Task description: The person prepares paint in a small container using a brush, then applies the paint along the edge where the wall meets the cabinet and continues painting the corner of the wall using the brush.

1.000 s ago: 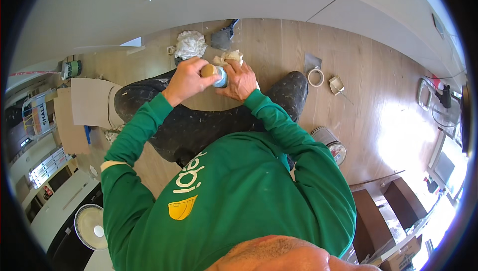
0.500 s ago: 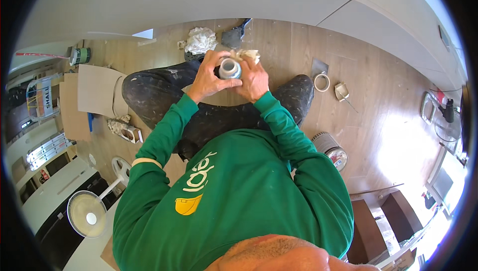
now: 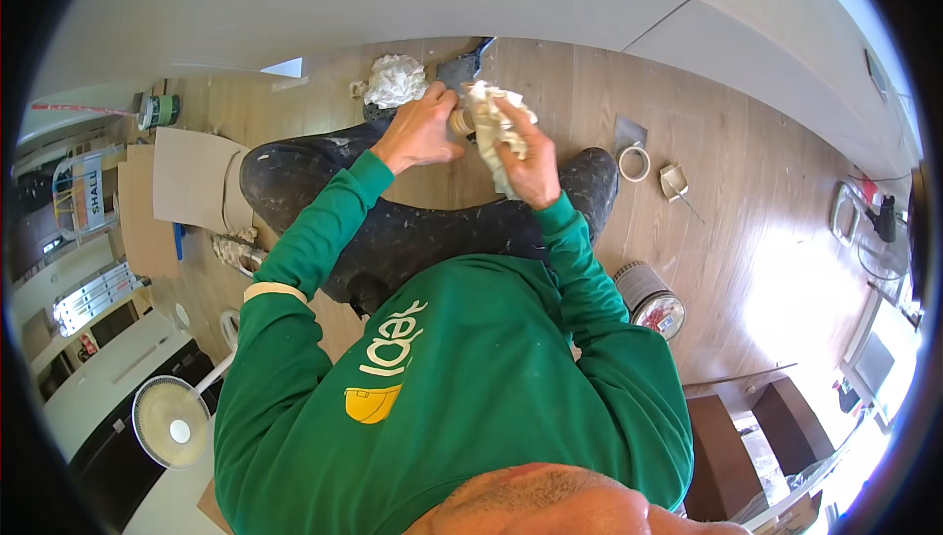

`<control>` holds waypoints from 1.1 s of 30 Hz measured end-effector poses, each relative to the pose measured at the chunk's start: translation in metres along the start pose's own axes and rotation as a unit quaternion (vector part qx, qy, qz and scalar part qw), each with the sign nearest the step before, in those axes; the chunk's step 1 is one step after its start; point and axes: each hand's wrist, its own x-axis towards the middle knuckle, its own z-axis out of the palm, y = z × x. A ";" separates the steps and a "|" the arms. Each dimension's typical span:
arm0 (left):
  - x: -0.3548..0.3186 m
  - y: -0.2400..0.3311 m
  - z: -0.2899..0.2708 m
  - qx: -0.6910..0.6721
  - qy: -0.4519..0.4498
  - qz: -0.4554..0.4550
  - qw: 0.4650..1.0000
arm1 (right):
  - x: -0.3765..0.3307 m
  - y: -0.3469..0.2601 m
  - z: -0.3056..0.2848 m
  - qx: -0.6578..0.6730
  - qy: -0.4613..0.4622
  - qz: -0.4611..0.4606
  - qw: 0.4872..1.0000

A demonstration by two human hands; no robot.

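Above the floor between my spread knees, my left hand [image 3: 422,132] is closed around a small bottle, its fingers curled in. Only a beige rounded part of the bottle [image 3: 462,122] shows beside the fingertips; the hand hides the rest. Just to its right, my right hand [image 3: 533,160] grips a crumpled cream rag [image 3: 499,132], which hangs down below the fingers. The rag is close to the bottle; whether they touch I cannot tell.
Beyond my hands lie a white crumpled cloth [image 3: 397,80] and a dark wide-bladed tool [image 3: 457,70], near the pale panel wall [image 3: 550,4]. To the right are a tape roll [image 3: 635,164], a small open box [image 3: 674,181] and a paint can [image 3: 643,289]. Cardboard sheets [image 3: 192,176] lie left.
Both hands were together around the upright bottle, its open neck facing up. My right hand has moved right with the rag, which now hangs unfolded. The bottle has turned in my left hand.
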 end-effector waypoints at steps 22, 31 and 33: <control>0.033 -0.017 0.048 0.093 -0.036 0.005 0.995 | 0.002 0.091 0.006 -0.041 0.031 0.062 0.997; -0.001 -0.034 0.051 -0.220 0.253 -0.132 0.933 | 0.035 0.306 0.001 -0.554 0.008 0.232 0.799; -0.007 -0.043 0.046 -0.272 0.275 -0.182 0.904 | 0.008 0.348 0.027 -0.636 -0.080 0.195 0.742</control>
